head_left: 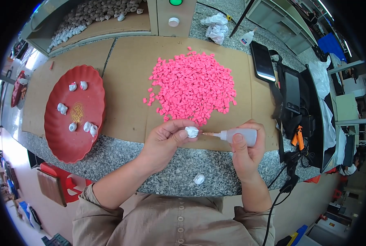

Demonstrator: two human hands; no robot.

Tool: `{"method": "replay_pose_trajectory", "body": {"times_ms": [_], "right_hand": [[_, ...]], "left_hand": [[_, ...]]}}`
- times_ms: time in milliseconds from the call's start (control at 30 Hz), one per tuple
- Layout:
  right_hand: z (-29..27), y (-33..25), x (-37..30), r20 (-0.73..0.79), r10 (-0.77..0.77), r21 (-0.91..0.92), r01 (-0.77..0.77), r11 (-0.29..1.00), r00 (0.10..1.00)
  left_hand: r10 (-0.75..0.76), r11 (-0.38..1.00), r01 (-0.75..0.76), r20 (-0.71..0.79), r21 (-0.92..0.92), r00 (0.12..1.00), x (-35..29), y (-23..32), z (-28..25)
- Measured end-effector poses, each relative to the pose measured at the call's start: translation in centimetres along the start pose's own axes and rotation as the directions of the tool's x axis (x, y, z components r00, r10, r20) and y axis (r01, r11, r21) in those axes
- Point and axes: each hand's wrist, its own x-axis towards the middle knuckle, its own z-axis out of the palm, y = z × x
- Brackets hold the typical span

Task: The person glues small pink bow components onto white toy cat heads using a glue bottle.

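Between the thumb and fingers of my left hand (166,137) is a small white figurine head (192,131). My right hand (248,151) grips a translucent squeeze glue bottle (241,136), laid sideways with its thin nozzle pointing left. The nozzle tip is at the right side of the figurine head; whether it touches, I cannot tell. Just beyond my hands lies a big heap of small pink pieces (195,84) on the cardboard sheet (125,94). Another white figurine head (199,179) rests on the granite counter (166,180) close to my body.
On the left, a red scalloped tray (54,119) holds several white figurine heads. A bin of many small pieces (97,20) stands at the back left. At the right are a black phone (263,61), a small white bottle (247,38), a black bag (291,90) and cables.
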Motion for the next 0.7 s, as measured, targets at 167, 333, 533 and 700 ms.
{"method": "replay_pose_trajectory", "body": {"times_ms": [167,333,533,700], "right_hand": [[-1.1,-0.4,0.5,0.076,0.29,0.584,-0.279,0.762,0.954],[-1.7,-0.1,2.5,-0.05,0.546,0.69,-0.367,0.624,0.836],[-3.0,0.5,3.1,-0.048,0.425,0.081,-0.42,0.904,0.904],[-1.6,0.5,2.3,0.152,0.471,0.154,-0.492,0.857,0.869]], "left_hand": [[0.016,1.0,-0.016,0.016,-0.014,1.0,0.0,0.0,0.0],[0.06,0.991,-0.058,0.01,-0.119,0.998,-0.1,0.6,-0.3],[0.124,0.972,-0.127,-0.028,-0.196,0.992,-0.3,1.9,-0.7],[0.212,0.939,-0.227,-0.084,-0.257,0.974,0.0,2.6,-1.7]]}}
